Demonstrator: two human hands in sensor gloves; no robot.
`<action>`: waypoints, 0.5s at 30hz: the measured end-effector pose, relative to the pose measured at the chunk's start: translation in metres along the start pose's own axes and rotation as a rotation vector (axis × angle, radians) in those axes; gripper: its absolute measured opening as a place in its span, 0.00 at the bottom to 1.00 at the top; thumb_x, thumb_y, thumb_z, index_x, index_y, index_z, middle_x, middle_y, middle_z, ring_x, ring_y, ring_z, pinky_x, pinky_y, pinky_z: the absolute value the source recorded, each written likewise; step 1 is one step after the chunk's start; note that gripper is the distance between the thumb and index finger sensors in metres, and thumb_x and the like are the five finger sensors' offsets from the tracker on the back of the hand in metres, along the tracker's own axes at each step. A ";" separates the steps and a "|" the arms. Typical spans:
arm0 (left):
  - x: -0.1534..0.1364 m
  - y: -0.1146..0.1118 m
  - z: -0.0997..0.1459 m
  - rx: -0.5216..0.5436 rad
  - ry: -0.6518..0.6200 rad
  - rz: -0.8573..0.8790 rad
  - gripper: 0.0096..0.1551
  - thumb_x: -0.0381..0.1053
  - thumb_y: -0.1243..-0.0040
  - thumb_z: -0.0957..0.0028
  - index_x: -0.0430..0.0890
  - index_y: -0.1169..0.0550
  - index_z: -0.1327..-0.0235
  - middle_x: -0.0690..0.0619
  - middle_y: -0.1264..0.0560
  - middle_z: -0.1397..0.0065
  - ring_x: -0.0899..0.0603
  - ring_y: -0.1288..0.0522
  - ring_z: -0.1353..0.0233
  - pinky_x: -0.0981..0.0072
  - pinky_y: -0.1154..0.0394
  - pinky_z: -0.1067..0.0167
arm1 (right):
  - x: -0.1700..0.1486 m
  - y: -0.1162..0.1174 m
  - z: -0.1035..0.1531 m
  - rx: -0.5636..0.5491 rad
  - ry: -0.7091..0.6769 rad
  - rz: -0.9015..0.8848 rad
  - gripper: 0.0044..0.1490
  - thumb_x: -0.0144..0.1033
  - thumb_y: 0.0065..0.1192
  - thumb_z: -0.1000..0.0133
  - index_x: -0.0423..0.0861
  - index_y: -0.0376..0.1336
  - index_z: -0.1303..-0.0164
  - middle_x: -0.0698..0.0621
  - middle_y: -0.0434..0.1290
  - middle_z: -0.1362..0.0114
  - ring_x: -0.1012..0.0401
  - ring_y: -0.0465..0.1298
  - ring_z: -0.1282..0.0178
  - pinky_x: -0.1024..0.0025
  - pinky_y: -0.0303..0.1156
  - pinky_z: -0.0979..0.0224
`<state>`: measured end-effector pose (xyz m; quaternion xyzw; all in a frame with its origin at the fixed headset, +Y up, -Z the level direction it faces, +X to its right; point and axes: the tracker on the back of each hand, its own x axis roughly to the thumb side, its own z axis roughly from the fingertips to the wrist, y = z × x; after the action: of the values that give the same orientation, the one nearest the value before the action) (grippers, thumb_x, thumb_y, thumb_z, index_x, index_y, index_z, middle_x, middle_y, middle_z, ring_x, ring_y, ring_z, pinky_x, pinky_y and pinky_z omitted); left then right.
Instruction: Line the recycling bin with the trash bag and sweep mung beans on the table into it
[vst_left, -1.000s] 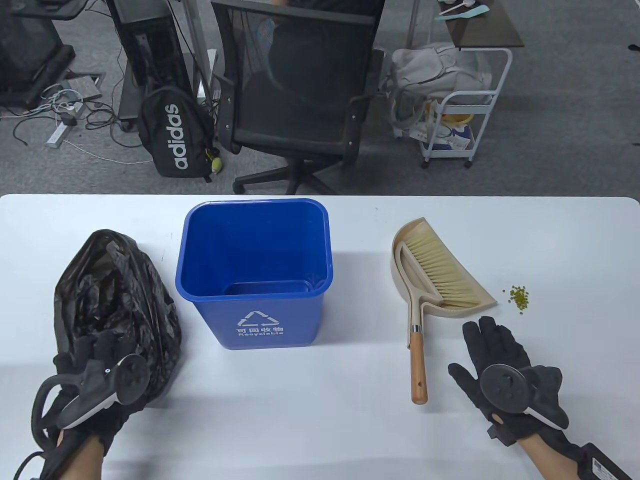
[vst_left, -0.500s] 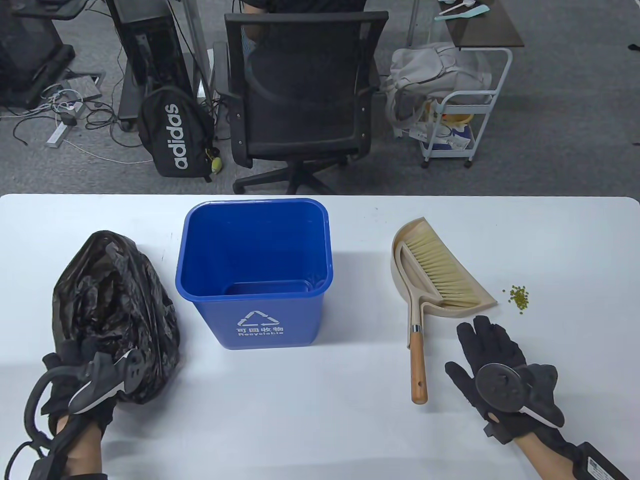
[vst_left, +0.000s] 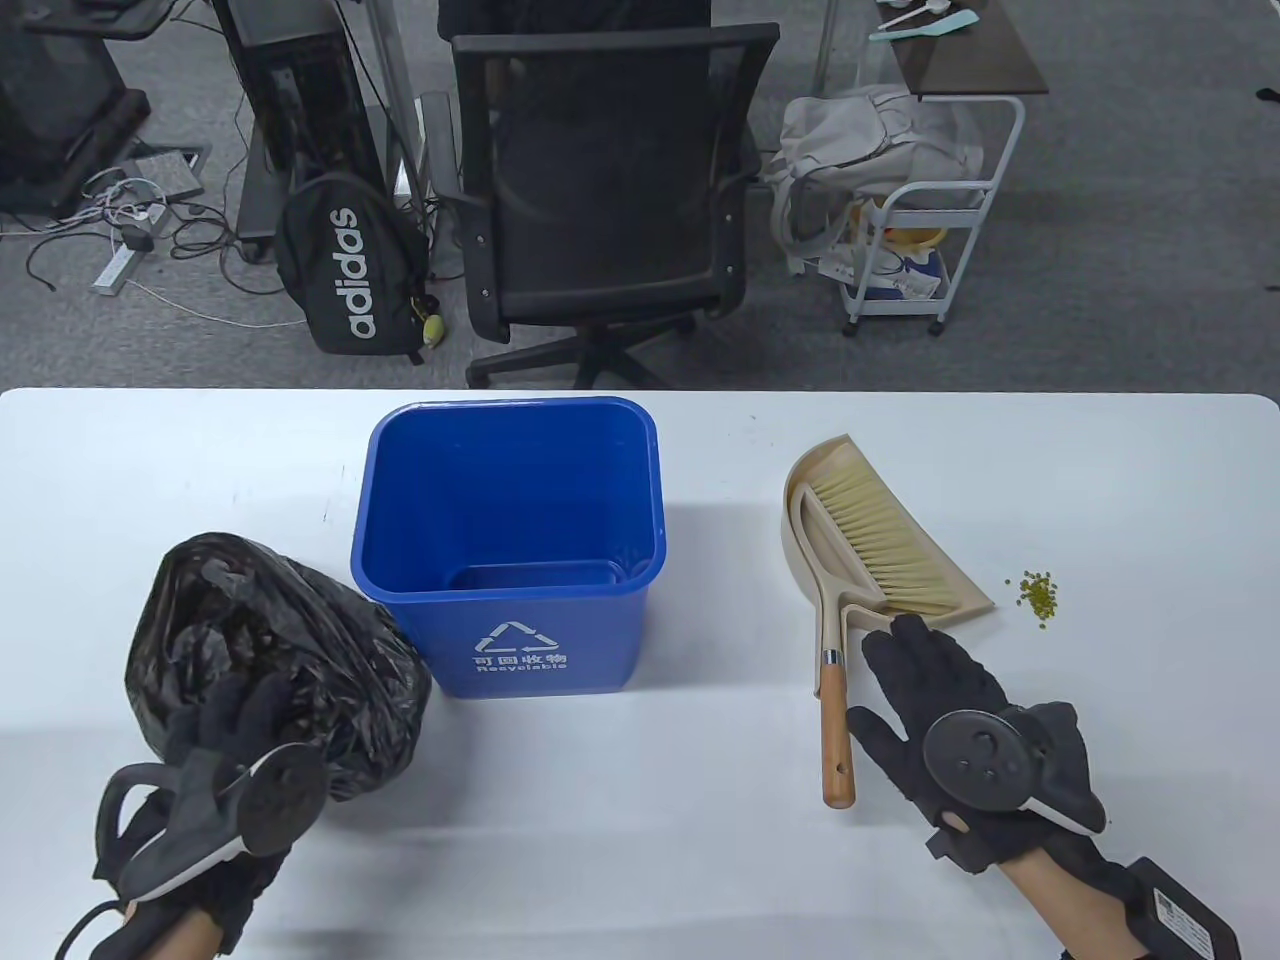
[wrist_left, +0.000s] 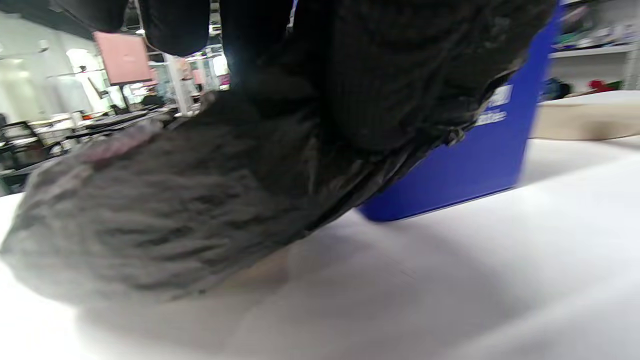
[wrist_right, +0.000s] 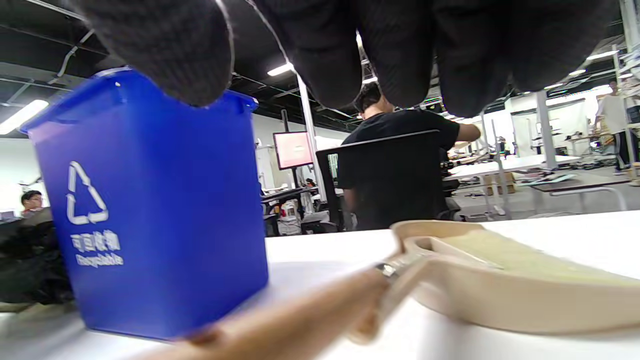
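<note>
The blue recycling bin (vst_left: 510, 540) stands empty and unlined at the table's middle. Its wall also fills the left of the right wrist view as the bin (wrist_right: 150, 210). My left hand (vst_left: 225, 745) grips the crumpled black trash bag (vst_left: 270, 650) and holds it lifted beside the bin's left front corner. That bag (wrist_left: 200, 200) fills the left wrist view, with the bin (wrist_left: 475, 155) behind it. My right hand (vst_left: 930, 680) hovers with straight fingers just right of the brush's wooden handle (vst_left: 836, 740). A small heap of mung beans (vst_left: 1038, 593) lies right of the beige dustpan (vst_left: 880, 540).
The brush lies in the dustpan, its handle pointing at the table's front edge. Beyond the table's far edge stand an office chair (vst_left: 600, 200), a black backpack (vst_left: 350, 265) and a white cart (vst_left: 920, 230). A person (wrist_right: 400, 165) sits behind the table.
My left hand has lifted the bag and carried it right and forward, up against the bin. My right hand has slid left toward the brush handle. The chair beyond the table has turned.
</note>
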<state>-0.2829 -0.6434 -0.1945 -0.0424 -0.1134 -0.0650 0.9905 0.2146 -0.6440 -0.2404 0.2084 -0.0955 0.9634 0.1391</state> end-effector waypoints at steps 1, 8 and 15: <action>0.007 0.002 0.001 0.004 -0.021 -0.006 0.21 0.44 0.23 0.55 0.37 0.09 0.52 0.32 0.35 0.16 0.15 0.42 0.20 0.16 0.43 0.30 | 0.004 -0.002 -0.002 0.000 -0.008 -0.005 0.48 0.52 0.60 0.44 0.30 0.63 0.23 0.22 0.64 0.23 0.24 0.69 0.30 0.29 0.67 0.35; 0.073 0.016 -0.005 0.060 -0.170 -0.067 0.21 0.44 0.23 0.55 0.37 0.09 0.52 0.33 0.34 0.16 0.16 0.42 0.20 0.17 0.42 0.29 | 0.041 -0.005 -0.022 0.030 -0.034 -0.079 0.47 0.52 0.60 0.44 0.29 0.67 0.27 0.22 0.67 0.25 0.25 0.72 0.32 0.30 0.69 0.37; 0.128 0.023 -0.016 0.102 -0.287 -0.112 0.20 0.43 0.23 0.56 0.37 0.09 0.53 0.33 0.34 0.17 0.16 0.42 0.20 0.18 0.42 0.29 | 0.073 0.007 -0.036 0.109 -0.042 -0.176 0.47 0.53 0.60 0.44 0.28 0.68 0.29 0.22 0.68 0.27 0.25 0.72 0.34 0.30 0.70 0.38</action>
<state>-0.1529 -0.6379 -0.1823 0.0056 -0.2590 -0.1075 0.9599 0.1351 -0.6250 -0.2426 0.2432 -0.0274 0.9467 0.2097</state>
